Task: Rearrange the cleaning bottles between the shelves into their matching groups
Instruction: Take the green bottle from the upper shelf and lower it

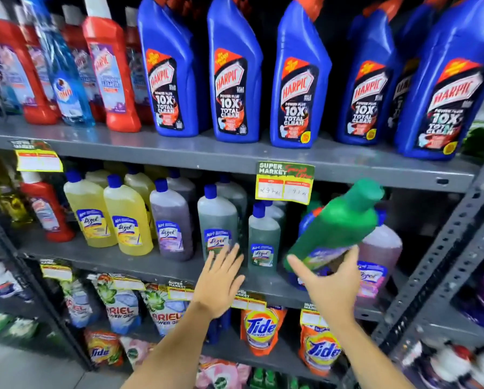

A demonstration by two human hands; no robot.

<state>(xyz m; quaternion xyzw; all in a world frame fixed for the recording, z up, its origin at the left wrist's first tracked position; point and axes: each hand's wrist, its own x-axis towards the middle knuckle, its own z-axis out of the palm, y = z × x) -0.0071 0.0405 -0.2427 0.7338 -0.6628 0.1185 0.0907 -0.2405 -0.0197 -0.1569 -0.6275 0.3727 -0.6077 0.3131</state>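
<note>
My right hand point(330, 279) grips the base of a green bottle point(339, 223), tilted with its cap toward the upper right, in front of the middle shelf point(151, 266). Spread flat, my left hand point(221, 279) rests against a green Lizol bottle point(217, 223) on that shelf. Yellow Lizol bottles point(109, 214), a purple Lizol bottle point(170, 220) and a pink Lizol bottle point(381, 256) stand in the same row, with one red Harpic bottle point(45, 211) at its left end. Blue Harpic bottles point(235, 71) and red Harpic bottles point(109, 66) line the top shelf point(235, 155).
A clear blue bottle point(64, 80) leans among the red ones on top. Price tags point(284, 182) hang from the shelf edges. Ariel pouches point(120, 301) and Tide pouches point(260, 327) fill the lower shelf. A perforated grey upright point(442, 259) bounds the rack on the right.
</note>
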